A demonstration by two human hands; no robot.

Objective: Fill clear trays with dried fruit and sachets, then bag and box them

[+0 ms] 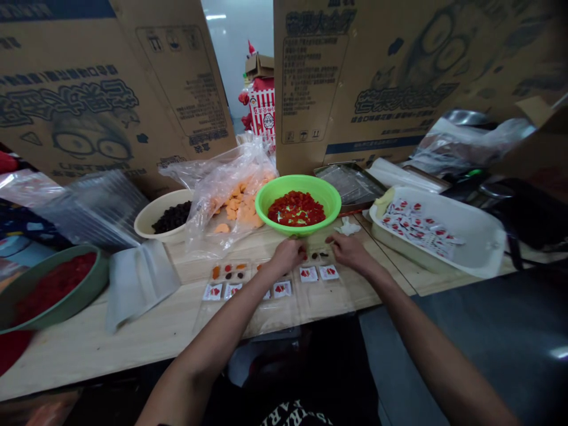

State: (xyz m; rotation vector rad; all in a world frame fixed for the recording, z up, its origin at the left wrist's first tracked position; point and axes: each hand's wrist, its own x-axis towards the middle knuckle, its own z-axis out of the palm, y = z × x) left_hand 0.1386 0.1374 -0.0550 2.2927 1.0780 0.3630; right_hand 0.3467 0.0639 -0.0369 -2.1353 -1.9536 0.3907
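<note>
Clear plastic tray: lying flat on the wooden table, its long axis running sideways in front of the person.
Left hand: reaching down at the tray's far edge with its fingers bunched; I cannot tell whether it is grasping anything.
Right hand: hanging just beside dark fruit pieces with its fingers curling down; its grip cannot be told either.
Sachets: white sachets with red print are lying in a row on the tray, their writing too small to read.
Bowl: a green plastic bowl is sitting just beyond the hands, holding diced red fruit.
Nearby: orange fruit pieces are filling a clear plastic bag, and a white tub is holding more sachets.
Backdrop: cardboard cartons printed with Chinese characters and a bespectacled cartoon are standing upright.
</note>
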